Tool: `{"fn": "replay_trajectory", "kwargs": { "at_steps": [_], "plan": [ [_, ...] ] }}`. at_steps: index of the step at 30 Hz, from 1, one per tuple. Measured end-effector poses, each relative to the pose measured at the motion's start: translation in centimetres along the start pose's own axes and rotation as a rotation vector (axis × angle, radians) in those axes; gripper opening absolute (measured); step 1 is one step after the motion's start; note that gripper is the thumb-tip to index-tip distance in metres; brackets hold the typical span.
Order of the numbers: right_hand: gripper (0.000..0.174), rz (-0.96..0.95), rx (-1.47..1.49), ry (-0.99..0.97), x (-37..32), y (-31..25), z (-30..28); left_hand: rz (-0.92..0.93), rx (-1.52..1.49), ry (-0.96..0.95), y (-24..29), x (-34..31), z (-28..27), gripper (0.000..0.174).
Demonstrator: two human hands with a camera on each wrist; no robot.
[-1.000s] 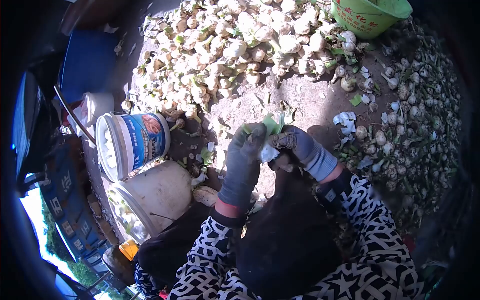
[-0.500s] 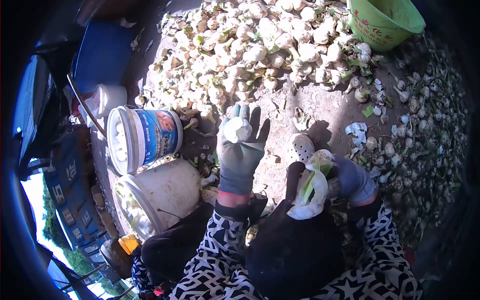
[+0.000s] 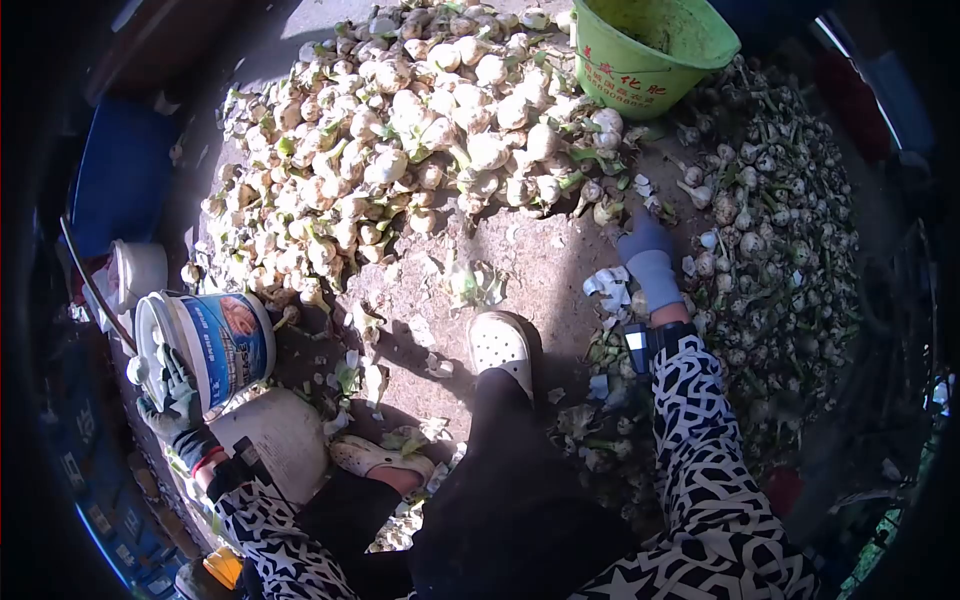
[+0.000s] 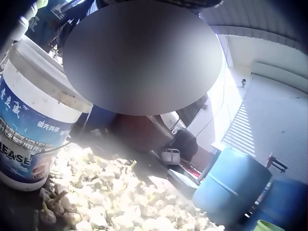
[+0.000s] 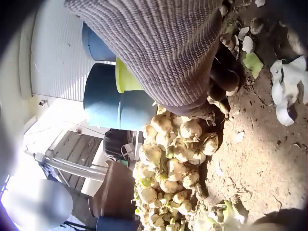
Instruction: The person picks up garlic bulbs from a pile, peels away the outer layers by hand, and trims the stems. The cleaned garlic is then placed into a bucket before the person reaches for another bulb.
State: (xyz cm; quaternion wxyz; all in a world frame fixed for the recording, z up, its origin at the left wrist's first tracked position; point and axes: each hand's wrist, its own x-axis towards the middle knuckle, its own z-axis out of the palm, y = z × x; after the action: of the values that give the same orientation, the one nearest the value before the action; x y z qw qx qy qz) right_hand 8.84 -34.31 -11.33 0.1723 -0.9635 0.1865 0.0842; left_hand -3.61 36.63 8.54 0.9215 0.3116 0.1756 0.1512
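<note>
At the far left, my gloved left hand (image 3: 176, 402) has its fingers extended beside the mouth of the labelled white bucket (image 3: 228, 340). A white peeled garlic bulb (image 3: 137, 370) shows just off its fingertips, at the bucket's rim. My gloved right hand (image 3: 650, 255) reaches low over the ground, between the big garlic heap (image 3: 400, 140) and the darker heap of smaller bulbs (image 3: 770, 240). Its knitted cuff (image 5: 159, 53) covers much of the right wrist view. Dark fingertips (image 5: 225, 79) reach down beside unpeeled bulbs; I cannot tell whether they grip one.
A green bucket (image 3: 650, 60) stands behind the right hand. A second white bucket (image 3: 270, 440) lies by the left forearm. Shed peel (image 3: 608, 287) lies on the ground. A shoe (image 3: 500, 345) is planted in the middle. Blue barrels (image 4: 233, 185) stand farther off.
My left hand has swung left to the labelled bucket with the peeled bulb. My right hand has let go of the peeled skin and stretched forward to the ground by the heaps.
</note>
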Motion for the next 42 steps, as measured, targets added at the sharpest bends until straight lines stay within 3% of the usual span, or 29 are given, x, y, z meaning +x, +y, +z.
{"fn": "replay_trajectory", "kwargs": {
  "at_steps": [1, 2, 3, 4, 5, 6, 7, 8, 9, 11, 13, 15, 17, 19, 21, 22, 25, 27, 28, 30, 31, 33, 34, 36, 37, 38, 39, 41, 42],
  "plan": [
    [0.047, 0.002, 0.003, 0.005, 1.5, 0.5, 0.5, 0.135, -0.006, 0.322, -2.6, -0.7, 2.8, 0.073],
    [0.043, -0.064, -0.063, 0.023, 2.6, 0.8, 1.2, 0.030, 0.128, 0.248, -4.6, -0.8, 1.2, 0.071],
    [0.040, -0.134, -0.130, 0.037, 3.8, 1.3, 2.2, 0.020, 0.184, 0.321, -8.6, -1.0, 2.2, 0.064],
    [0.044, -0.150, -0.138, 0.007, 5.4, 2.4, 4.2, -0.079, 0.226, 0.259, -12.7, -2.0, 3.3, 0.056],
    [0.044, -0.163, -0.140, 0.001, 4.7, 1.2, 3.6, -0.024, 0.427, 0.128, -17.7, -3.7, 3.5, 0.052],
    [0.039, -0.190, 0.041, -0.007, 2.9, -1.0, 2.2, -0.154, 0.576, 0.092, -22.0, -4.9, 6.6, 0.045],
    [0.035, -0.217, 0.224, -0.021, 0.9, -3.2, 1.6, -0.180, 0.836, -0.075, -26.0, -6.1, 8.2, 0.048],
    [0.020, -0.062, 0.758, -0.259, -0.7, -4.6, 2.2, -0.223, 0.989, -0.156, -29.6, -7.7, 10.7, 0.065],
    [0.009, 0.048, 1.065, -0.388, -3.5, -7.5, 1.1, -0.047, 1.268, -0.410, -32.8, -8.6, 10.7, 0.079],
    [0.004, -0.140, 0.979, -0.374, -6.1, -9.6, 2.9, -0.003, 1.298, -0.615, -36.5, -9.0, 13.0, 0.094],
    [0.005, -0.111, 1.032, -0.404, -6.4, -9.3, 7.5, 0.084, 1.580, -0.555, -40.2, -7.7, 10.5, 0.088],
    [0.007, -0.013, 1.038, -0.445, -7.2, -9.4, 9.4, -0.581, 0.852, -0.252, -43.2, -5.5, 3.7, 0.075],
    [0.009, 0.077, 1.179, -0.533, -8.5, -9.3, 9.6, -0.630, 0.683, -0.160, -43.0, -5.0, -0.9, 0.064],
    [0.009, 0.142, 1.034, -0.571, -9.2, -9.5, 8.1, -0.571, 0.525, -0.098, -42.3, -5.1, -3.8, 0.050],
    [0.010, 0.188, 0.880, -0.621, -9.5, -9.0, 9.1, -0.523, 1.009, 0.082, -39.9, -4.8, -2.5, 0.045],
    [0.011, 0.047, 0.764, -0.558, -9.0, -7.7, 11.1, -0.384, 0.983, 0.200, -38.0, -4.9, -0.7, 0.036],
    [0.015, -0.417, 0.528, -0.260, -8.5, -6.7, 13.3, 0.175, 1.267, 0.279, -37.4, -0.6, -6.0, 0.042],
    [0.014, -0.385, 0.458, -0.349, -9.5, -8.8, 10.0, -0.113, 1.310, 0.305, -36.2, 0.7, -3.5, 0.062],
    [0.014, -0.389, 0.456, -0.354, -10.1, -9.8, 8.8, -0.056, 1.408, 0.266, -36.9, 1.0, -2.7, 0.068],
    [0.014, 0.023, 0.638, -0.703, -11.0, -11.5, 7.5, 0.032, 1.657, 0.266, -38.8, 1.1, -1.1, 0.081],
    [0.014, 0.024, 0.634, -0.705, -11.2, -11.5, 8.0, -0.017, 1.624, 0.257, -39.1, 1.3, -0.6, 0.085],
    [0.016, -0.248, 0.385, -0.702, -11.4, -11.2, 8.8, -0.028, 1.724, 0.363, -39.8, 1.5, 0.5, 0.066],
    [0.020, -0.403, 0.303, -0.586, -11.7, -11.5, 8.4, -0.028, 1.719, 0.359, -40.2, 1.6, 0.1, 0.066],
    [0.018, -0.398, 0.407, -0.595, -11.7, -11.7, 8.6, -0.171, 0.871, 0.240, -40.4, 1.4, -1.4, 0.063],
    [0.017, -0.400, 0.515, -0.604, -11.6, -11.9, 8.9, -0.124, 0.859, 0.188, -40.0, 0.9, -1.4, 0.068],
    [0.021, -0.375, 0.831, -0.620, -11.8, -12.4, 9.3, -0.147, 0.798, 0.111, -38.9, -0.2, -0.6, 0.072],
    [0.027, -0.310, 0.747, -0.733, -11.3, -14.9, 5.8, -0.173, 0.737, 0.036, -37.6, -1.7, 0.9, 0.076],
    [0.030, -0.465, 1.010, -0.656, -10.5, -15.5, 7.6, 0.014, 1.043, -0.161, -35.9, -4.2, 3.9, 0.084],
    [0.030, -0.455, 0.950, -0.661, -10.4, -16.5, 7.0, 0.123, 1.171, -0.230, -35.4, -4.9, 5.2, 0.089]
  ]
}}
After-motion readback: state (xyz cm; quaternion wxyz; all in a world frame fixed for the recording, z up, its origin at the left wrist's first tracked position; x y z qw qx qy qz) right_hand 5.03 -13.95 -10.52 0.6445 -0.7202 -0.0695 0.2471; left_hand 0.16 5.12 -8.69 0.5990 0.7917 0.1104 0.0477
